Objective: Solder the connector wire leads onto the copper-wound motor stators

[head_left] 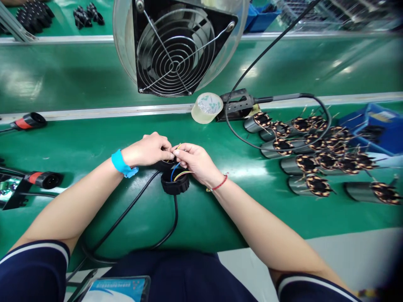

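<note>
My two hands meet over the green bench at mid-view, fingertips touching. My left hand, with a blue band at the wrist, is closed in a pinch over a dark part; what it grips is hidden. My right hand is closed too, with a thin yellow wire showing at its thumb and forefinger. Just below the hands is a black ribbed round cap. A blue wire and a yellow-green wire rise out of it. From its underside a black cable curves toward my body.
A caged fan hangs ahead. Behind my hands are a tape roll and a black tool with a looping cord. Several wound motor stators and a blue bin stand right. Black-and-red connectors lie left.
</note>
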`<action>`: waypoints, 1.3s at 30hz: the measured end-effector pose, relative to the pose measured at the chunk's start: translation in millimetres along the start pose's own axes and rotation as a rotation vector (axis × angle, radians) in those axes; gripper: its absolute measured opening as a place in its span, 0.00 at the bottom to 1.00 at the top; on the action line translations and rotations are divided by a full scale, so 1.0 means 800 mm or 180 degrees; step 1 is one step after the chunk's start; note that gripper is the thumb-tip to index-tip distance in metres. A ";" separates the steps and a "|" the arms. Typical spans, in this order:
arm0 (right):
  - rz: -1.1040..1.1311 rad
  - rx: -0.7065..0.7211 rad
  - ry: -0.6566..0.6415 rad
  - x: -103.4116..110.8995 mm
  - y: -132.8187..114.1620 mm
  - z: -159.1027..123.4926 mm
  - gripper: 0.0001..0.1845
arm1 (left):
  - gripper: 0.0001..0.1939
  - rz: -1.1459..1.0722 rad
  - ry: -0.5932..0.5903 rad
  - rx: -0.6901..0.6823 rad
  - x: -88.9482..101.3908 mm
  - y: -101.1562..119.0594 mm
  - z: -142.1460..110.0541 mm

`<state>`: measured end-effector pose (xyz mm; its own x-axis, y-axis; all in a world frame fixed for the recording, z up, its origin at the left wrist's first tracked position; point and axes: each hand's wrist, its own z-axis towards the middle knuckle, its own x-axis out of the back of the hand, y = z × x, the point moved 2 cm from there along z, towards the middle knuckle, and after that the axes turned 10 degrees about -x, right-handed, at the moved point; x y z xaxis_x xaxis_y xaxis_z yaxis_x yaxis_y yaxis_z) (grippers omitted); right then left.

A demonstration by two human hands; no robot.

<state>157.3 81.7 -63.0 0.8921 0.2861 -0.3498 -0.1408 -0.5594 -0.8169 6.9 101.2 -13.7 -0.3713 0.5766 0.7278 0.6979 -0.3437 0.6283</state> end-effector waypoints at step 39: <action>0.0044 -0.0051 0.0313 -0.014 -0.050 0.056 0.08 | 0.20 -0.0300 0.0511 0.0092 0.035 -0.031 -0.011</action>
<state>133.7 136.0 -46.8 0.9281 0.2011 -0.3135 -0.1471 -0.5754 -0.8046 -26.1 119.5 -7.0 -0.5273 0.4788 0.7019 0.6717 -0.2710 0.6895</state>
